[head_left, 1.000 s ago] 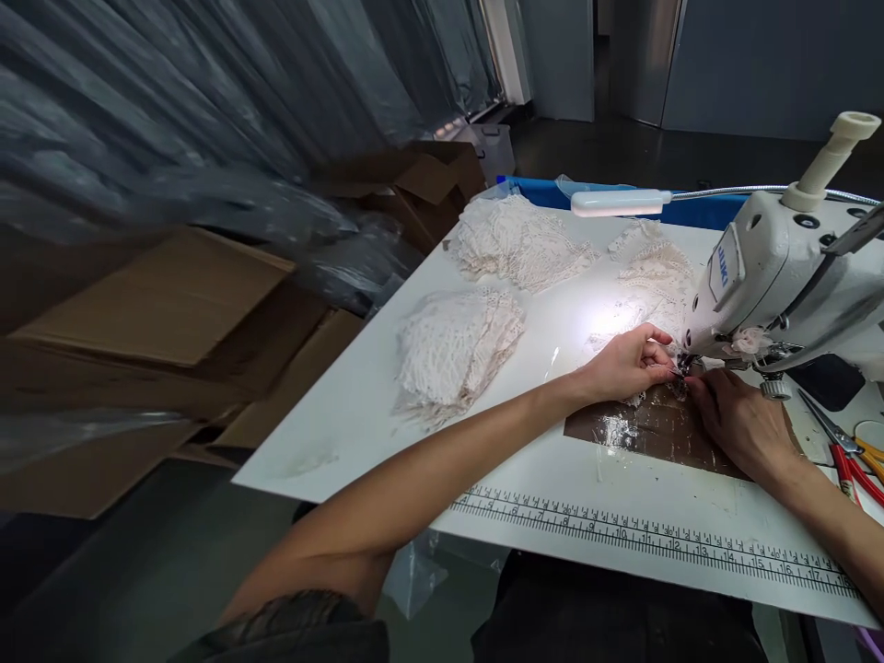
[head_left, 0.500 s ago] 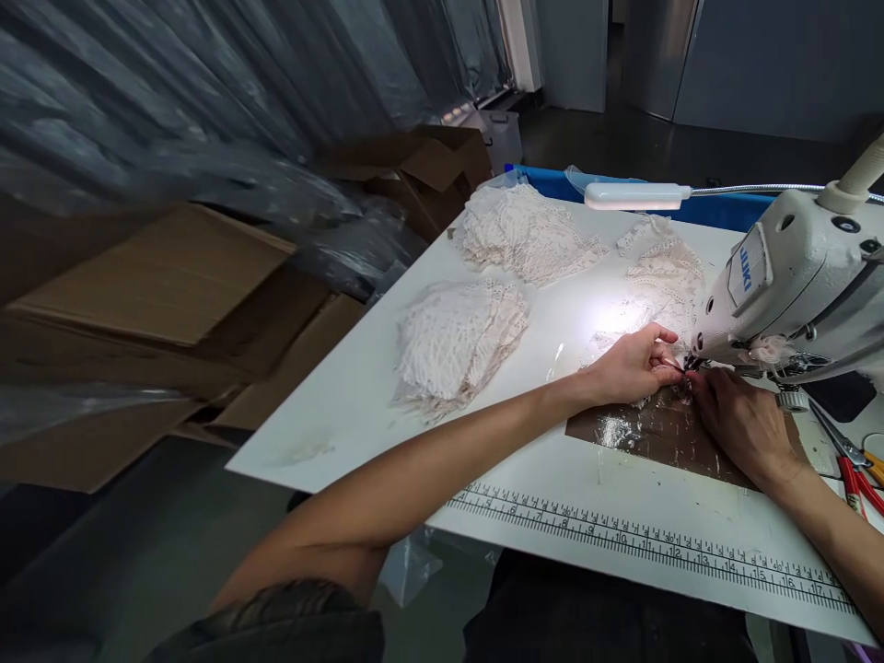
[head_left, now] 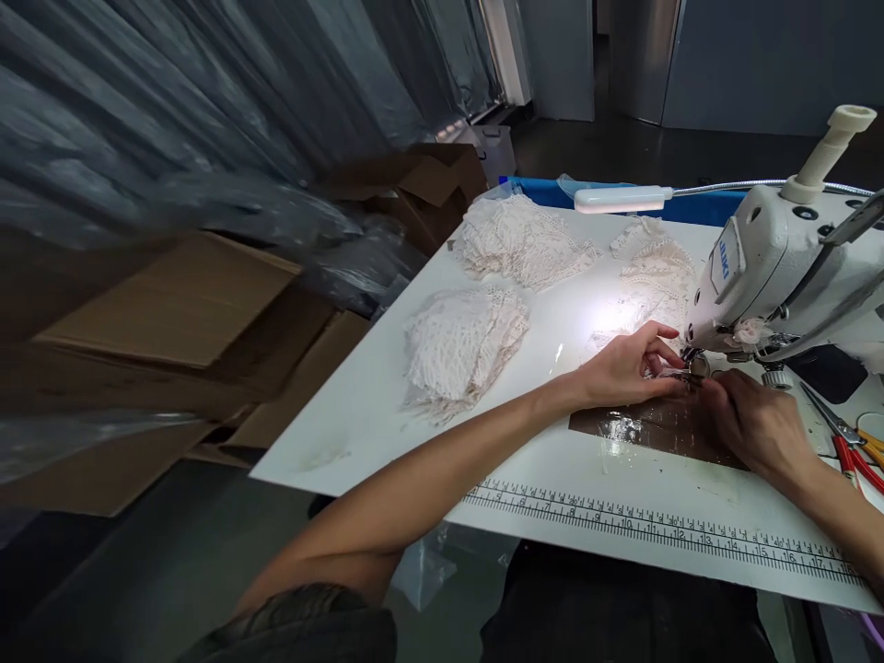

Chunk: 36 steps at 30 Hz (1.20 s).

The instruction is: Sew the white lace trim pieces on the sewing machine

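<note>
My left hand [head_left: 632, 368] is closed in a pinch on the edge of a small white lace piece [head_left: 667, 372], just left of the needle area of a white sewing machine [head_left: 766, 276]. Beside it, my right hand [head_left: 760, 424] has its fingers closed around a small metal tool [head_left: 693, 376] that looks like thread snips, its tip pointing at the lace. My fingers partly hide both. More cream lace [head_left: 656, 276] lies behind my left hand, under bright light. Below both hands is a shiny brown sheet [head_left: 649, 431] on the table.
Two lace piles [head_left: 521, 241] [head_left: 466, 345] lie on the white table [head_left: 366, 414]. A lamp [head_left: 622, 199] hangs over the back. Red-handled scissors [head_left: 846, 442] lie at right. A printed ruler [head_left: 622, 520] runs along the front edge. Cardboard boxes [head_left: 169, 295] stand left.
My right hand has drawn slightly away from the left, and the metal tool now shows between them. My left hand still pinches the lace. The view has shifted a little.
</note>
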### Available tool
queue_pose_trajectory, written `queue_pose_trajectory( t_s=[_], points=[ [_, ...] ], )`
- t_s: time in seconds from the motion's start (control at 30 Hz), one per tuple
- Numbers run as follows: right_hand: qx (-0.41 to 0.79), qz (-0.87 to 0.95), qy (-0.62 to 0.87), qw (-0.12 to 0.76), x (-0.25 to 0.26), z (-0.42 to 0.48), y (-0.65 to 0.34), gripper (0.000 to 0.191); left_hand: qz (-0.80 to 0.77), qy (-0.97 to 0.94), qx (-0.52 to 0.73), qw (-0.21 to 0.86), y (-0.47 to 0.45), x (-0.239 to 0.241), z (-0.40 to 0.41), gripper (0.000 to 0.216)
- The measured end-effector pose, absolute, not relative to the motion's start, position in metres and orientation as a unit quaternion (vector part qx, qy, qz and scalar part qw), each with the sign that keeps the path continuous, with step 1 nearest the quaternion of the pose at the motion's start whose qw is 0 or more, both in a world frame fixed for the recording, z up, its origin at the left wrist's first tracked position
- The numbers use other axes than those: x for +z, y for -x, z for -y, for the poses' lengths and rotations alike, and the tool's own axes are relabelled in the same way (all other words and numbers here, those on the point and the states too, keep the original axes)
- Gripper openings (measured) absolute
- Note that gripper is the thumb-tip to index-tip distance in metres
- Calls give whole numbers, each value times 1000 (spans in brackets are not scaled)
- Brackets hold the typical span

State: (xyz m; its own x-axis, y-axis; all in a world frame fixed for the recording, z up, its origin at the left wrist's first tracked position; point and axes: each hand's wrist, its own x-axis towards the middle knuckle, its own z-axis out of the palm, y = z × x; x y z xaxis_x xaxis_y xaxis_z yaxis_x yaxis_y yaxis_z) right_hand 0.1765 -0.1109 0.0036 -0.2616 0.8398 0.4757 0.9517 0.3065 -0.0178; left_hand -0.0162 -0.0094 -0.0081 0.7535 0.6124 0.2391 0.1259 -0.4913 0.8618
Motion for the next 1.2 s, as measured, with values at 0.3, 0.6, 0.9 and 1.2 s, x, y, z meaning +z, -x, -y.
queue_pose_trajectory(
  t_s=[0.3, 0.6, 0.9, 1.2],
  points=[
    [-192, 759, 592, 192, 8, 125, -223, 44, -84, -942, 297, 134, 25, -5, 5, 26],
    [102, 763, 587, 250, -1, 106, -194, 35, -98, -959, 266, -9, 17, -13, 10, 27],
    [44, 803, 546, 235, -20, 112, -199, 36, -71, -957, 279, 23, 16, -17, 10, 20],
    [122, 785, 545, 267, -13, 111, -200, 36, -75, -957, 279, -2, 15, -18, 10, 20]
  ],
)
